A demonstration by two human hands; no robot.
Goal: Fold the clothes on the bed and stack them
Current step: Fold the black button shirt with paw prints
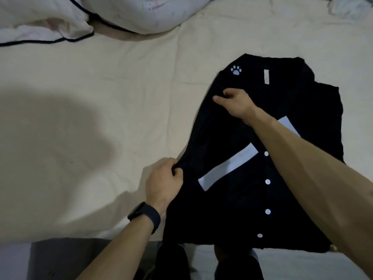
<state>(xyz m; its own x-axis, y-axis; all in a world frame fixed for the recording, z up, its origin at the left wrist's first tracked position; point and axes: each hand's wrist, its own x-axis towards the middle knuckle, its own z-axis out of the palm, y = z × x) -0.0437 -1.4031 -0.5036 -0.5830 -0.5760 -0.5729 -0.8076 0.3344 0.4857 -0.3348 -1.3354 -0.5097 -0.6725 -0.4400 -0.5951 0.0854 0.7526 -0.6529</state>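
FOLDING | A black button-front shirt point(232, 209) is lying flat at the near edge of the bed point(101, 118) | left hand point(164, 182) is pinching its left side, fingers curled | right hand point(235, 102) is pinching the shoulder cloth | best: both hands lifting together, keeping that edge taut, carrying it straight toward the buttons.

Hidden under right forearm point(302, 158): part of shirt point(232, 209) button row point(267, 181) and of 1 white stripe point(287, 125). Fingertips of left hand point(164, 182) buried in shirt edge. Print on label point(266, 77) too small to read. Top edge cuts pillow point(40, 23).
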